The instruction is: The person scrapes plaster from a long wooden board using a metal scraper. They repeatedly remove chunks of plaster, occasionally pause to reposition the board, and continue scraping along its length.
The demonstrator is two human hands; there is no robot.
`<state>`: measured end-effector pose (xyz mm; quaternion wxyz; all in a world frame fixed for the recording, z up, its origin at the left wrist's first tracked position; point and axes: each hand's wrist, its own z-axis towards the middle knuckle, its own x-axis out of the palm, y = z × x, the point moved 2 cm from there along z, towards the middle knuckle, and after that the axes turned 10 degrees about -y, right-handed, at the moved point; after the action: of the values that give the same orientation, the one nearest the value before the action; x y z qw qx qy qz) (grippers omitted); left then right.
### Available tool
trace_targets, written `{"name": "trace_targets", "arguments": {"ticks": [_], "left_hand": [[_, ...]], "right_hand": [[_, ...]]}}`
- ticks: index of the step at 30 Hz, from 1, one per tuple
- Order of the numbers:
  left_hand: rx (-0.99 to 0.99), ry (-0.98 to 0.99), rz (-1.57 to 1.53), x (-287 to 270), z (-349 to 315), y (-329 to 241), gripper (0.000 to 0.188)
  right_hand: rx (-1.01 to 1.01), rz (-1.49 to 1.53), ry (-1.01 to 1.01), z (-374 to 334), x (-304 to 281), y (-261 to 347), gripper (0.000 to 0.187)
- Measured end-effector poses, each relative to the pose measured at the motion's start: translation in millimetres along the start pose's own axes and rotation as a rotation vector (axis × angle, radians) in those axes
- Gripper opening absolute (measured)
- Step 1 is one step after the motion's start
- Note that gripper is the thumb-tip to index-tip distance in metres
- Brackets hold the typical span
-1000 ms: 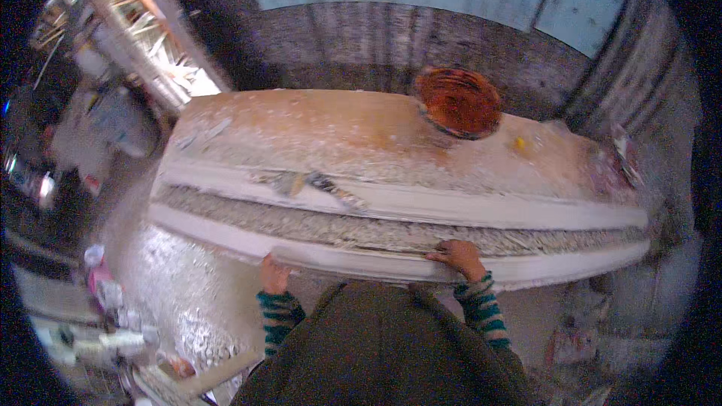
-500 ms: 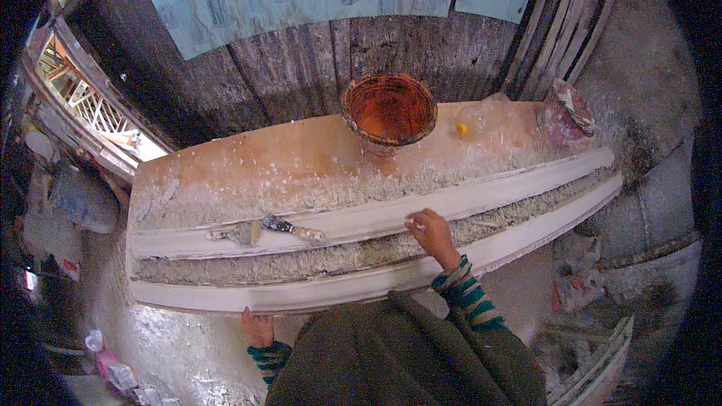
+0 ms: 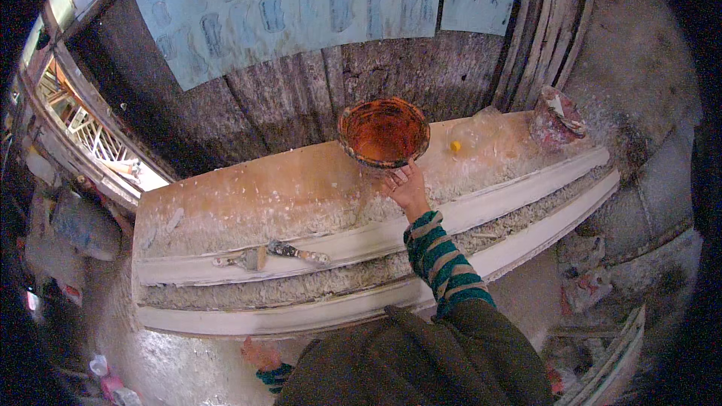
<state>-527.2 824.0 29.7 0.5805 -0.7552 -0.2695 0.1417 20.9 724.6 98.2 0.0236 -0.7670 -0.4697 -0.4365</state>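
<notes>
Both white strips, near strip point(image 3: 526, 244) and far strip point(image 3: 481, 201), look smooth and formed, so that part seems done; the paste point(image 3: 361, 274) between is rough, unfinished-looking. Bowl point(image 3: 383, 135) stands on the board point(image 3: 263, 180), by its far edge, not lifted. Right hand point(image 3: 406, 186) at its near rim, fingers spread; left hand point(image 3: 260, 354) beside near strip, blurred, can't tell how closed. Brush point(image 3: 256, 259) lies unused.
</notes>
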Motion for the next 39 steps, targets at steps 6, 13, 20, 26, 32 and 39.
{"name": "trace_targets", "arguments": {"ticks": [6,13,20,26,32,39], "left_hand": [[0.627,-0.164,0.184,40,-7,-71,0.069],[0.622,0.406,-0.082,174,-4,-66,0.062],[-0.174,1.394,0.021,321,-148,-13,0.059],[-0.387,1.649,-0.050,351,-297,11,0.075],[-0.638,1.796,-0.041,257,-438,50,0.084],[-0.878,2.080,-0.102,85,-667,91,0.080]], "right_hand": [[-0.154,0.140,0.112,12,-2,6,0.066],[-0.103,0.268,0.120,-42,15,19,0.076],[-0.106,0.315,0.353,-102,-27,39,0.074],[-0.090,0.488,0.524,-224,-92,77,0.087],[-0.243,0.530,0.501,-352,-199,129,0.087],[-0.552,0.598,0.474,-491,-392,203,0.086]]}}
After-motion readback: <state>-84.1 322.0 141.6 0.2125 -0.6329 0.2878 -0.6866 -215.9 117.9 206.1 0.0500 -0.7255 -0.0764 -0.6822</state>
